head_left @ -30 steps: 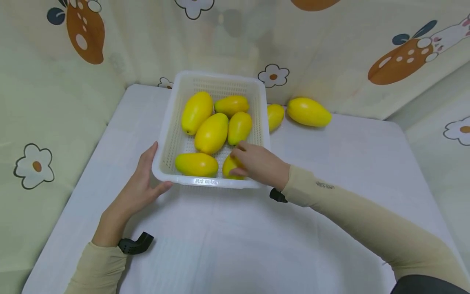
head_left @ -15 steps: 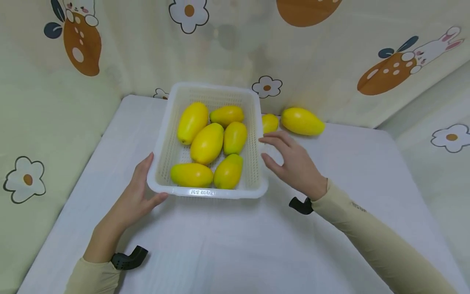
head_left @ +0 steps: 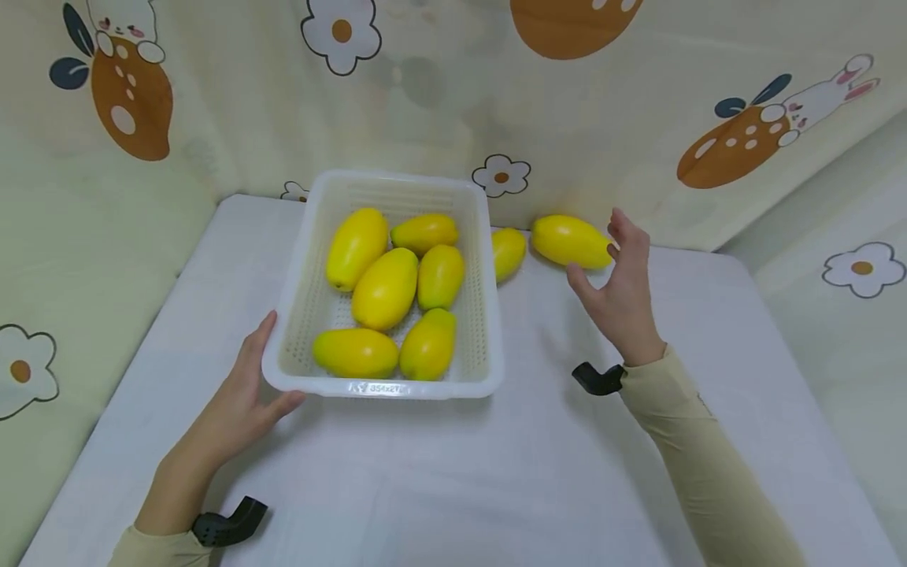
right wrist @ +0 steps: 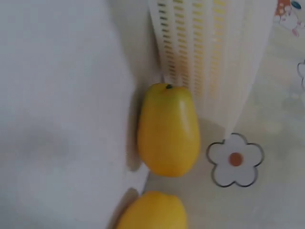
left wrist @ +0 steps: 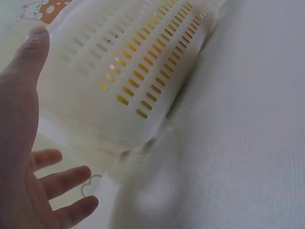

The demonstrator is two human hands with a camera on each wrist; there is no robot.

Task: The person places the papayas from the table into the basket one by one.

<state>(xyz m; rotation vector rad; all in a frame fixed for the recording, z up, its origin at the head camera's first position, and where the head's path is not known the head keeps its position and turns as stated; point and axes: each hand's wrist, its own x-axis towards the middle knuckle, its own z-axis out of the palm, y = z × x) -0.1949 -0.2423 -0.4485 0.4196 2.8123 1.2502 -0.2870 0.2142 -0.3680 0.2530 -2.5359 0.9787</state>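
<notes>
A white plastic basket (head_left: 383,389) holds several yellow, mango-like fruits (head_left: 385,289). My left hand (head_left: 237,409) spans its front left corner, with the thumb at the front rim and the fingers along the left side. In the left wrist view, the fingers are spread beside the slotted basket wall (left wrist: 90,109). My right hand (head_left: 623,291) holds nothing; its spread thumb and fingers are beside a yellow fruit (head_left: 567,240) at the back right of the table. Another yellow fruit (right wrist: 169,131) lies against the basket's right side, partly hidden by it in the head view.
The table (head_left: 425,480) has a white cloth. A patterned curtain (head_left: 439,102) with flowers and rabbits stands right behind the basket and the two loose fruits. Further curtain hangs to the left and right.
My right hand has let go of a fruit at the basket's front right, left the basket and moved right to the loose fruit. My left hand has stayed at the basket's corner.
</notes>
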